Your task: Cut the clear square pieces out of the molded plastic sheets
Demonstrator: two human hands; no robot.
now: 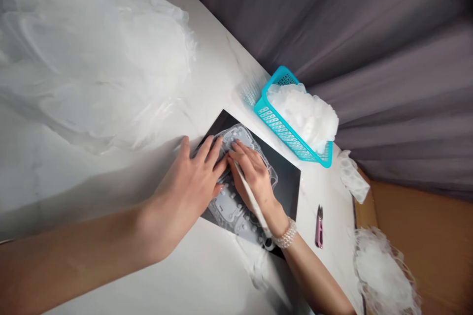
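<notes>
A translucent, moulded silicone-like sheet (226, 204) with raised shapes and small knobs lies on a black mat (286, 184). My left hand (194, 170) rests on its left side, fingers spread and pressing down. In my right hand (253, 172) is a slim white stick-like tool (253, 199), its shaft slanting back towards the wrist. The tool's working tip is hidden by my fingers, close to my left index finger. A beaded bracelet (287, 234) circles my right wrist.
A turquoise basket (283, 133) behind the mat holds a stack of whitish translucent pieces (305, 113). Pink-handled thread snips (319, 229) lie to the right. A large heap of translucent sheets (92, 54) covers the left. Scraps (384, 270) fill a cardboard box (424, 236) at the table's edge.
</notes>
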